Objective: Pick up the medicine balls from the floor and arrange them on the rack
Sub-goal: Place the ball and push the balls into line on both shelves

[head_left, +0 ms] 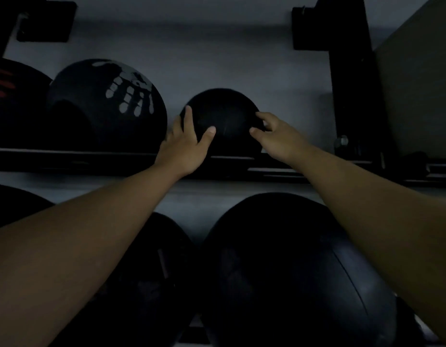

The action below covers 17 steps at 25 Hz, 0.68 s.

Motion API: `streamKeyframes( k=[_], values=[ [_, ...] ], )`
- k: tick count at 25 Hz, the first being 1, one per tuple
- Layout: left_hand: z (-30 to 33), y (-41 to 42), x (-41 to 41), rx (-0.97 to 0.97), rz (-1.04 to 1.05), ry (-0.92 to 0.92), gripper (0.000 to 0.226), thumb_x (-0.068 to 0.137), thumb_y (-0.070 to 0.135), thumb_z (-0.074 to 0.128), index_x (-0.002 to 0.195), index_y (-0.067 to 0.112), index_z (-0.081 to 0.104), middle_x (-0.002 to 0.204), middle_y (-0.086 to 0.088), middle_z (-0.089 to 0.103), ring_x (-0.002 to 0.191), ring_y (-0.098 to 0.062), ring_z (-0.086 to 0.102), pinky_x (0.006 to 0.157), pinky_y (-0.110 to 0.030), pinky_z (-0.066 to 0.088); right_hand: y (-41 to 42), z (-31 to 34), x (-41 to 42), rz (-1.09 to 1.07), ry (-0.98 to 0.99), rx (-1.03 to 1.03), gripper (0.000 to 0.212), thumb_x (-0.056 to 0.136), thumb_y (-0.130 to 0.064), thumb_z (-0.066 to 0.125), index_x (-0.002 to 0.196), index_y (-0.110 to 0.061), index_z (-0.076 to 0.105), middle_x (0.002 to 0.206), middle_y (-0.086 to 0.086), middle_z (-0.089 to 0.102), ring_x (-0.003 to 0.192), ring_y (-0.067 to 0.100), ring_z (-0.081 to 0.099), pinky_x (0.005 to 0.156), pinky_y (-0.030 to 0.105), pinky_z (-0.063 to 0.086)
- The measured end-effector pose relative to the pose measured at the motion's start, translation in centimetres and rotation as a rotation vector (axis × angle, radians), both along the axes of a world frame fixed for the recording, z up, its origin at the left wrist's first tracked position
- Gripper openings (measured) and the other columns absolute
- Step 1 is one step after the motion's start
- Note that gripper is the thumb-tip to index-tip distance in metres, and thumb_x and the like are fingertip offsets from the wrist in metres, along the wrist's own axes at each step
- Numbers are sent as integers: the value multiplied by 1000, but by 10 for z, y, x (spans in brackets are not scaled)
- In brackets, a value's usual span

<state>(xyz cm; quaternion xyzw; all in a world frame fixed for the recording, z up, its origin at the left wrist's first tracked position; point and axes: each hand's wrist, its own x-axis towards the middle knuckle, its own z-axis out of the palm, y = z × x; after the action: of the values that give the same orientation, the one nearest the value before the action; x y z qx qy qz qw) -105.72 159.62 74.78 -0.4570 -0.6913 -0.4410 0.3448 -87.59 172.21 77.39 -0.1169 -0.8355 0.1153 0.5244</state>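
Note:
A small black medicine ball (227, 113) rests on the upper rail of the black rack (66, 156). My left hand (185, 146) lies on its left side, fingers spread over the surface. On the ball's right side is my right hand (277, 136), with its fingertips touching the surface. To the left on the same shelf sits a larger black ball with a white handprint (104, 106), close to the small ball. A dark ball with red stripes (9, 101) is at the far left.
Two big black balls (292, 266) (152, 276) sit on the lower shelf under my forearms. A black rack upright (352, 83) stands at the right, with a grey wall behind and an olive panel (417, 83) at the far right. The scene is dim.

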Motion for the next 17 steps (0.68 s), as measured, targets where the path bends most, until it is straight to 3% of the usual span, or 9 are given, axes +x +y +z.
streamKeyframes(
  k=[3,5,7,9,11,13,15,17],
  values=[
    [-36,-3,12,-76,64,39,103,94,78,39,166,29,-17,177,-15,-10,163,-39,-2,129,-51,0,2,-40,20,-39,10,57,54,107,-35,54,159,-27,45,159,10,49,146,26,47,104,19,29],
    [-65,-3,18,-42,57,117,100,95,75,41,167,28,-9,177,-12,-12,163,-32,-15,129,-48,-8,7,-71,40,-84,52,122,52,106,-31,56,157,-27,48,159,9,47,148,25,42,111,21,28],
    [-94,1,27,-17,-58,122,95,98,70,45,169,28,-1,176,-3,-20,161,-24,-24,126,-43,-10,17,-104,64,-177,55,123,54,104,-31,59,156,-30,48,164,6,40,153,28,35,124,36,29],
    [-128,10,45,-62,-264,-34,87,101,65,46,169,29,5,176,3,-21,162,-19,-22,124,-39,-5,27,-143,90,-255,14,-35,52,104,-41,58,154,-34,49,167,5,36,156,32,31,128,54,27],
    [-159,18,66,-86,-437,-276,74,104,62,40,167,28,23,178,-4,8,164,-24,5,131,-43,8,27,-179,111,-227,25,-306,55,103,-60,49,154,-39,49,167,7,37,157,36,30,128,58,25],
    [-182,19,84,54,-480,-467,69,103,64,41,160,26,39,167,-8,36,154,-31,34,126,-52,29,21,-197,122,-210,51,-455,64,101,-70,39,160,-44,39,172,8,31,160,40,25,130,60,21],
    [-198,16,105,173,-421,-598,72,98,70,44,157,29,39,165,-6,36,151,-34,36,122,-59,32,15,-200,124,-220,49,-502,70,101,-73,36,165,-44,29,176,8,23,161,42,20,130,62,20],
    [-207,13,129,200,-355,-760,86,90,80,45,160,34,29,171,-6,23,156,-40,24,122,-68,23,11,-196,123,-223,51,-531,74,99,-75,38,165,-43,29,175,8,24,160,41,24,129,61,23]
  ],
)
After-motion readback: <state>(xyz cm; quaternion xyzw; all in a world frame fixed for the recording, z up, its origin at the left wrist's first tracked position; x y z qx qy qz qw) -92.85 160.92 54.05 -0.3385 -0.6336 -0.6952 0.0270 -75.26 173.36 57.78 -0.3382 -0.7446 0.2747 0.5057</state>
